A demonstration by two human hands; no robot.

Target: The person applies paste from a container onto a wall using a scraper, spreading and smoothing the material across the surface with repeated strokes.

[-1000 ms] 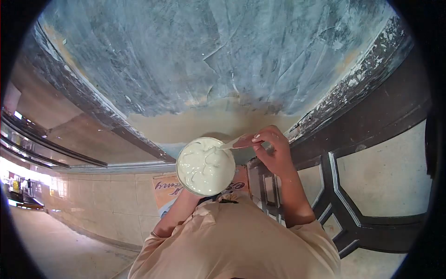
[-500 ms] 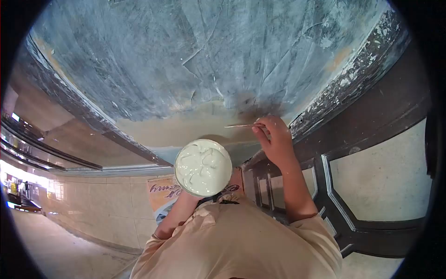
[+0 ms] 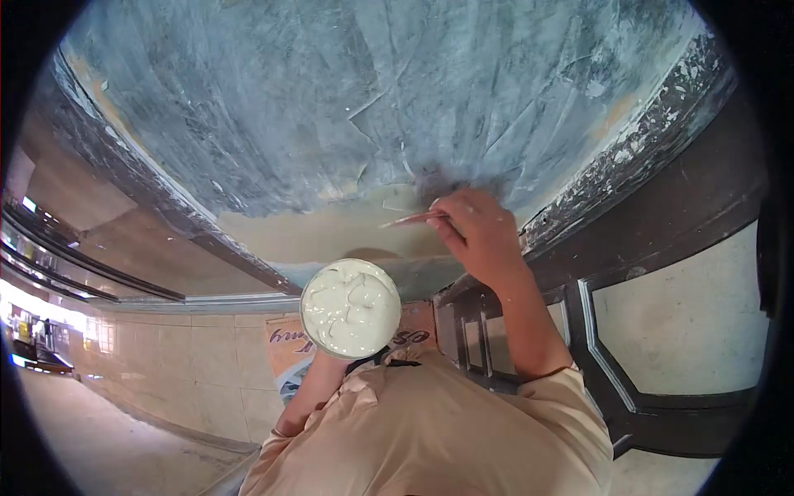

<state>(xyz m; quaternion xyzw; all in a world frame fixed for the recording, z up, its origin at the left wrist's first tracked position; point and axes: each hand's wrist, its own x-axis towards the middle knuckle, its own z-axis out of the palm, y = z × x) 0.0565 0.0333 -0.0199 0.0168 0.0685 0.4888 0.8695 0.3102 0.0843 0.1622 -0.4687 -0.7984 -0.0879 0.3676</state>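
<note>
Right hand pinches a thin scraper, long axis roughly sideways, tip pointing left in front of the wall. Tub of white paste sits below-left of that tip, nearer the left hand, mostly hidden underneath, so can't really tell its grip.

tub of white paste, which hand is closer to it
Left. The left hand is beneath the tub, mostly hidden by it. The right hand is apart from it, above and to the right in the picture, holding a thin flat tool.
</note>
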